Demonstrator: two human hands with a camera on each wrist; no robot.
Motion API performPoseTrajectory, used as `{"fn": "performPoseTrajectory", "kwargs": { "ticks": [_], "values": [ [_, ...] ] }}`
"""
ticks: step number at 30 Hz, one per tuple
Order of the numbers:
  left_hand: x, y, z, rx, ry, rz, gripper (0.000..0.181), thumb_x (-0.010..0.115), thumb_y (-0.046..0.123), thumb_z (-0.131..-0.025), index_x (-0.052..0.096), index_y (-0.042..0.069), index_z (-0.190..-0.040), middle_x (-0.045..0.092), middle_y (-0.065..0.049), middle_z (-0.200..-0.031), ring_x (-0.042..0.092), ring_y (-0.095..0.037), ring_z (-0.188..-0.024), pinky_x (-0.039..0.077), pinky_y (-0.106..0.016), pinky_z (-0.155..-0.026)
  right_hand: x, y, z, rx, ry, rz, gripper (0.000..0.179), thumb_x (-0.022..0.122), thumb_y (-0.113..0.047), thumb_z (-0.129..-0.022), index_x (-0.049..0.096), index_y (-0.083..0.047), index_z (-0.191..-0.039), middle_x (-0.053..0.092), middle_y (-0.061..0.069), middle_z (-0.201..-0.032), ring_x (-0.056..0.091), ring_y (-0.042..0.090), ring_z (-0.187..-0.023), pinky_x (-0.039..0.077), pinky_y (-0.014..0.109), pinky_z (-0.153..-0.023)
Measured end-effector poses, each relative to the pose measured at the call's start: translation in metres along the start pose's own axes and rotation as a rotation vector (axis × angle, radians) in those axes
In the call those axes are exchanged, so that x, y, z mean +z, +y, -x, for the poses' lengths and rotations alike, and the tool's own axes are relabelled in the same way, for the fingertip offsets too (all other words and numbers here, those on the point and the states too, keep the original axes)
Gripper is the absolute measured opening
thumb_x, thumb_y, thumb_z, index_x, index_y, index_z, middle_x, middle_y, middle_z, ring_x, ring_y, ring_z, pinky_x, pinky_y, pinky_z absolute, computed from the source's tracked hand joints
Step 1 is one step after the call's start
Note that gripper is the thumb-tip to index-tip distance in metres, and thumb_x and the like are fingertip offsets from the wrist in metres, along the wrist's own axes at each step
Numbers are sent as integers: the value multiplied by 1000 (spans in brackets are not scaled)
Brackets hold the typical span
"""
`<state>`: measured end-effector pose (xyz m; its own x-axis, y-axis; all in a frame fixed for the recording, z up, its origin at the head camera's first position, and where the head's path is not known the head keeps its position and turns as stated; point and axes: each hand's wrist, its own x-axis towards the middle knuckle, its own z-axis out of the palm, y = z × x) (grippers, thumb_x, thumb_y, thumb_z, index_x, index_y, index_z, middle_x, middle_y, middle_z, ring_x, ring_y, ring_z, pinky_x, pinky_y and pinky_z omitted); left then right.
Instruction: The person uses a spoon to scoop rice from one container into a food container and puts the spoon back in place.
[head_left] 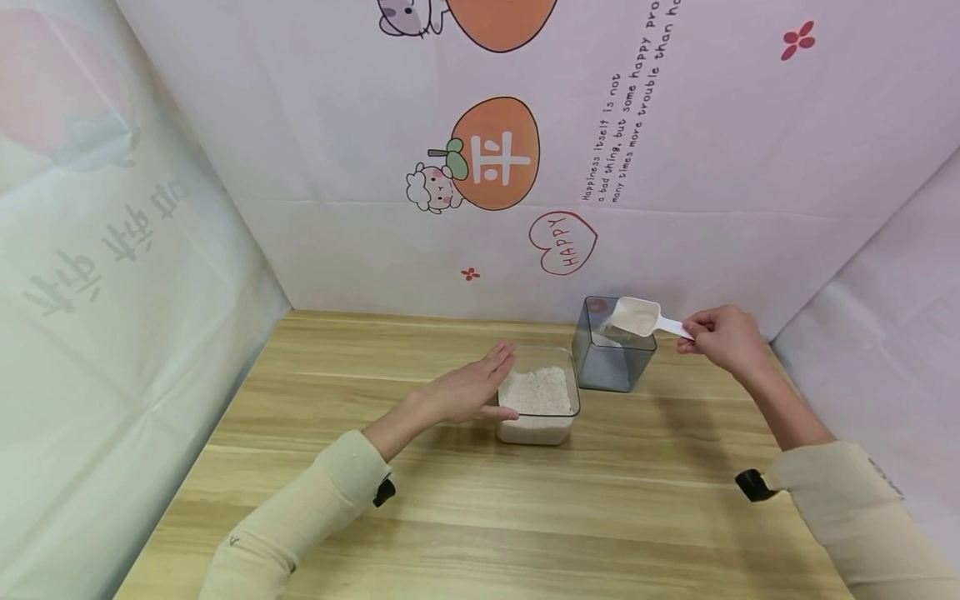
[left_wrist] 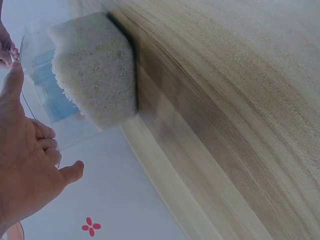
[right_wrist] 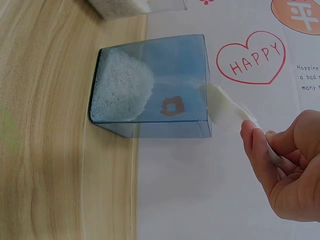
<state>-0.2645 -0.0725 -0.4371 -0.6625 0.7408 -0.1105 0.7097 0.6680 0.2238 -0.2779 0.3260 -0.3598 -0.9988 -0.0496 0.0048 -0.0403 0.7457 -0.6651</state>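
My right hand [head_left: 726, 337] pinches the handle of a white scoop [head_left: 637, 317] holding rice. The scoop tilts at the mouth of a bluish see-through container [head_left: 611, 371], and grains fall inside. In the right wrist view, a heap of rice [right_wrist: 122, 85] lies at that container's bottom. To its left stands a clear container [head_left: 537, 415] partly filled with rice [head_left: 540, 387]. My left hand [head_left: 465, 393] rests at the left side of its rim, fingers extended and thumb spread toward the front. The left wrist view shows the left hand [left_wrist: 32, 150] along the rim.
Both containers stand on a wood-grain table [head_left: 465, 517], toward its back edge. Behind it rises a white printed backdrop [head_left: 360, 258], with white sheets at the left [head_left: 150, 350] and right [head_left: 885, 333]. A dark wrist strap piece [head_left: 754, 485] hangs by the right sleeve.
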Motion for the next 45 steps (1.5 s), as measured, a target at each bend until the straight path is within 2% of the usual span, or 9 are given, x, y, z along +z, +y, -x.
{"fn": "performPoseTrajectory", "kwargs": {
  "ticks": [15,25,34,45],
  "values": [
    [-2,1,1,12,6,6,99,43,66,-97,4,1,-160,-8,-13,-168,-2,-30,-157,17,-42,-126,0,-8,1,-27,-11,54,33,51,-9,-103,63,20,-115,76,16,-81,66,-4,-60,57,19,-57],
    [-2,1,0,5,-7,11,99,42,68,-96,1,3,-160,-11,-11,-168,-10,-23,-156,16,-41,-127,-2,-10,2,-44,-7,115,31,52,-8,-102,66,18,-110,76,13,-77,67,0,-60,54,22,-51],
    [-1,0,1,7,5,4,99,43,67,-96,6,0,-160,-8,-12,-168,-4,-27,-157,18,-42,-126,-3,-10,2,-67,-3,168,29,52,-7,-102,68,16,-108,76,11,-74,69,6,-61,51,24,-49],
    [-1,-1,1,21,7,9,99,41,67,-97,5,0,-159,-8,-13,-168,-3,-29,-157,18,-43,-126,-3,-14,4,-106,4,229,27,54,-7,-101,70,14,-104,75,10,-72,67,7,-60,45,25,-47]
  ]
}}
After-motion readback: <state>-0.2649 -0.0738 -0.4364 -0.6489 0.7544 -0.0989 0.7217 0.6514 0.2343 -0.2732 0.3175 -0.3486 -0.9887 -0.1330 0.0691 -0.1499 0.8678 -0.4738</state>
